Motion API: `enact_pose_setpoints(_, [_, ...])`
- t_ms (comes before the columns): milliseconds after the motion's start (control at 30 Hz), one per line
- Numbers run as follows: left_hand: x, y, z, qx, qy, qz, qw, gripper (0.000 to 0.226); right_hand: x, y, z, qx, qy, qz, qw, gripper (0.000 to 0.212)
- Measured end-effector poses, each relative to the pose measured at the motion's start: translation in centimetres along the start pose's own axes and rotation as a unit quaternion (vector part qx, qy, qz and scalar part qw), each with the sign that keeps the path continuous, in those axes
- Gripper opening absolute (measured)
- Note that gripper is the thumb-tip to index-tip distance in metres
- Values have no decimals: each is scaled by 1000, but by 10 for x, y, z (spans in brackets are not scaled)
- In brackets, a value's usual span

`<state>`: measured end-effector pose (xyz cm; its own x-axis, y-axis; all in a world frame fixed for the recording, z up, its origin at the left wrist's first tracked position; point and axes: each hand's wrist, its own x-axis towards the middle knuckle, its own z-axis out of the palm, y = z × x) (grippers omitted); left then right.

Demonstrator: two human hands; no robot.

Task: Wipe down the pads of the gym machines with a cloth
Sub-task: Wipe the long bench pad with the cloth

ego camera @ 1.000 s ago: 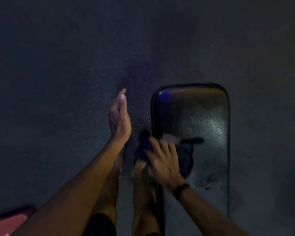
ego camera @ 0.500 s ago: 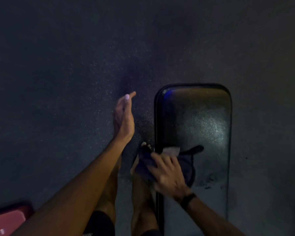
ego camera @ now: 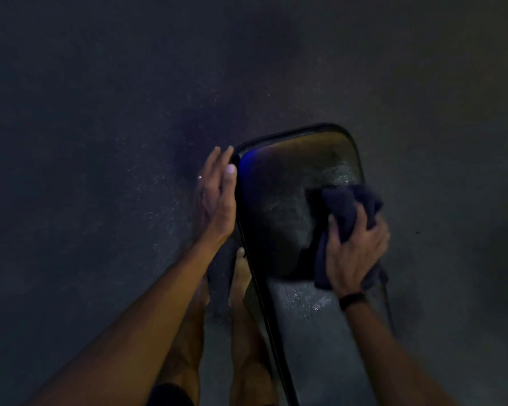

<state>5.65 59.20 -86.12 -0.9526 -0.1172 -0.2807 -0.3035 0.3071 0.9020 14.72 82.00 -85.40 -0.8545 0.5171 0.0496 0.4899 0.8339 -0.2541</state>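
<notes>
A long black bench pad (ego camera: 279, 200) with a glossy, damp-looking top runs from the bottom of the head view up to its rounded far end. My right hand (ego camera: 354, 250) grips a bunched dark blue cloth (ego camera: 349, 206) against the pad's right edge, near the far end. My left hand (ego camera: 217, 191) is held edge-on with straight fingers beside the pad's left rim, close to the far left corner; whether it touches the rim is unclear.
Dark speckled rubber floor (ego camera: 100, 171) surrounds the bench on all sides. My bare legs and feet (ego camera: 241, 276) stand just left of the pad, under my left arm. The scene is dim.
My right hand has carried the cloth from the pad's left edge across to its right edge and farther up. My left hand has moved in from open air to the pad's left rim.
</notes>
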Motion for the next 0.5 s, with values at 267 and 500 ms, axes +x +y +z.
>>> enact_pose_setpoints(267, [19,1,6,10,-29,62,998,60,-8,-119,28,32,-60,-206,976,56])
enact_pose_setpoints(500, [28,14,5,117,-93,128,980,59,70,-36,10,15,19,18,1000,43])
